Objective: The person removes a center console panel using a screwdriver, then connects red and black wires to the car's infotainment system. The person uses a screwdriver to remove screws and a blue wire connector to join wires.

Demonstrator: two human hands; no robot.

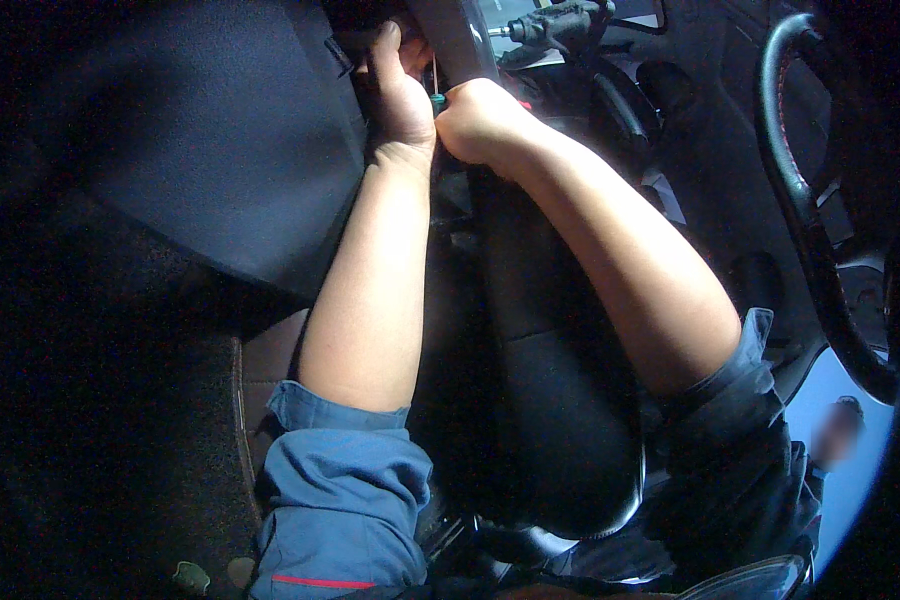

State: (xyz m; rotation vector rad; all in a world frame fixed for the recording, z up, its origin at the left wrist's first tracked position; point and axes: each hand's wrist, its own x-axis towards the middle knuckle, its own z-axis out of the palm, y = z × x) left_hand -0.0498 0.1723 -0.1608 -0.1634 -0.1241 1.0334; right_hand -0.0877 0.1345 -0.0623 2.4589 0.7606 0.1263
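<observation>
My right hand (485,122) is closed in a fist around a screwdriver (437,100); a bit of its green handle and a thin metal shaft show. The shaft points away from me, into a dark gap beside a curved grey trim piece (452,40). Just left of the shaft, my left hand (402,95) reaches into the same gap with its thumb up. Its other fingers look curled in shadow, and whatever they grip is hidden. The screwdriver's tip is also out of sight.
A dark dashboard panel (240,130) fills the upper left. At the far right curves a steering wheel (770,110). A power drill (560,30) lies beyond my right hand. Between my forearms runs a black padded console (560,430). Another person (838,435) shows at the right window.
</observation>
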